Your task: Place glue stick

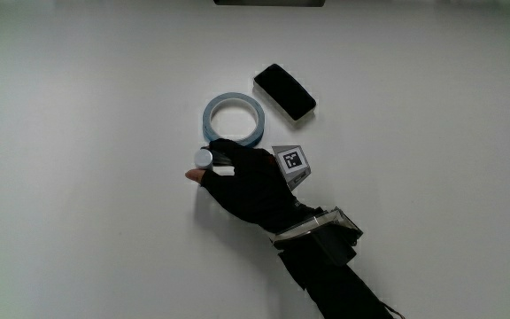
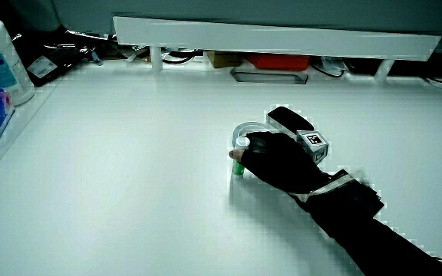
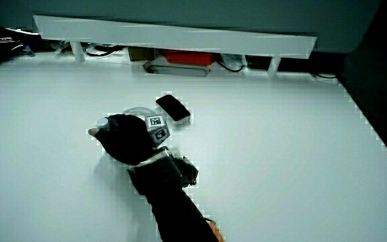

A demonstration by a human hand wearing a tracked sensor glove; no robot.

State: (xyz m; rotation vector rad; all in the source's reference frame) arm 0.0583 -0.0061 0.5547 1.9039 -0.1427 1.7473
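Fingers (image 1: 222,159) closed round upright glue stick (image 2: 240,156) on counter (image 1: 96,213).
Tape roll (image 1: 234,119) just beside — a careless release could tip the stick against it.

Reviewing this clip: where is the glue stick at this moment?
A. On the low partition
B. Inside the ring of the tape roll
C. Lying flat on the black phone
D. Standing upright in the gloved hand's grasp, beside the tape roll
D: the hand grips the glue stick, which stands upright with its white cap up, right beside the tape roll, while the black phone lies apart with nothing on it.
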